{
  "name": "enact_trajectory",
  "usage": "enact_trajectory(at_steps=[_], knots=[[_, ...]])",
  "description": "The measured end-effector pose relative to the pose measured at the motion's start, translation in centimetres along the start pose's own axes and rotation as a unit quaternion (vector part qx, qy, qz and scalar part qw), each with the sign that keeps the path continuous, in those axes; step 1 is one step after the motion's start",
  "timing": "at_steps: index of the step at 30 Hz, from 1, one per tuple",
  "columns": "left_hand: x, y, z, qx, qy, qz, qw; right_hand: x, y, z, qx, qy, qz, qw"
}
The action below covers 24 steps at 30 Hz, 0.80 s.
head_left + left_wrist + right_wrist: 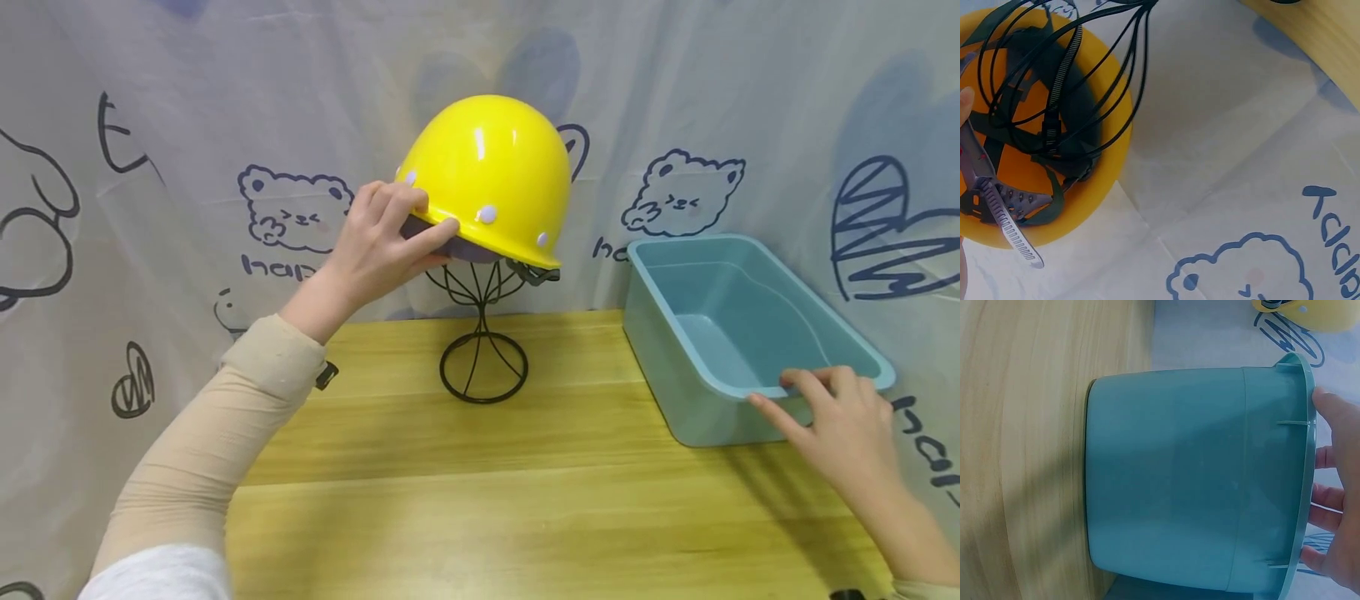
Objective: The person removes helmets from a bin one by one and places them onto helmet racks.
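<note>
Yellow glossy hard-shell safety helmet (502,158) is found at 12 o'clock in the head view, tilted, over a black wire stand with a round base (482,312); wire loops are seen inside the shell from the left wrist. Whether its weight is borne by the stand or by the hand can't be told.

Left hand (386,221): fingers curled, brim pinched at the helmet's 8 o'clock. Right hand (851,425): fingers hooked over the near rim of a teal rectangular plastic bin (697,408), lightly pinched by the look of it; bin is set at 3 o'clock on the pale wood-grain desk (525,517).

Handling (judged): helmet probably light, stiff, not fragile; smooth dome likely slippery, so the brim is better held, ideally at 9 and 3 o'clock. Dark fabric-and-plastic inner harness (1060,87) and grey toothed plastic strip (1013,228) should be treated as floppy, not used as grips; snagging on the wire loops is possible. Bin probably light, slightly flexible; best held by its rim.
</note>
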State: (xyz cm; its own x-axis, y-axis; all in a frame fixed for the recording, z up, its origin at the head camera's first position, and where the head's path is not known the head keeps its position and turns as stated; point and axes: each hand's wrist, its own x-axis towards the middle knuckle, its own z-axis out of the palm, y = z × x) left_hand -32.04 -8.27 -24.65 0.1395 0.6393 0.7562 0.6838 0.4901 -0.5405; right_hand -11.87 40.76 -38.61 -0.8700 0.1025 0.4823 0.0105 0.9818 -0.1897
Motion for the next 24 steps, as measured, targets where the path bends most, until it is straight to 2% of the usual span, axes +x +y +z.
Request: enact_trajectory(at_steps=[11, 19, 24], knots=[[-1.5, 0.7, 0.6, 0.009, 0.002, 0.003, 1.0000, -0.1, 0.0, 0.1, -0.006, 0.004, 0.003, 1.000], [-2.8, 1.2, 1.1, 0.012, -0.007, 0.024, 0.9996, -0.1, 0.0, 0.0, -0.011, 0.001, 0.004, 1.000], [-3.4, 1.5, 1.2, 0.007, -0.005, 0.016, 0.9998, 0.0, 0.0, 0.0, -0.008, -0.009, 0.009, 1.000]])
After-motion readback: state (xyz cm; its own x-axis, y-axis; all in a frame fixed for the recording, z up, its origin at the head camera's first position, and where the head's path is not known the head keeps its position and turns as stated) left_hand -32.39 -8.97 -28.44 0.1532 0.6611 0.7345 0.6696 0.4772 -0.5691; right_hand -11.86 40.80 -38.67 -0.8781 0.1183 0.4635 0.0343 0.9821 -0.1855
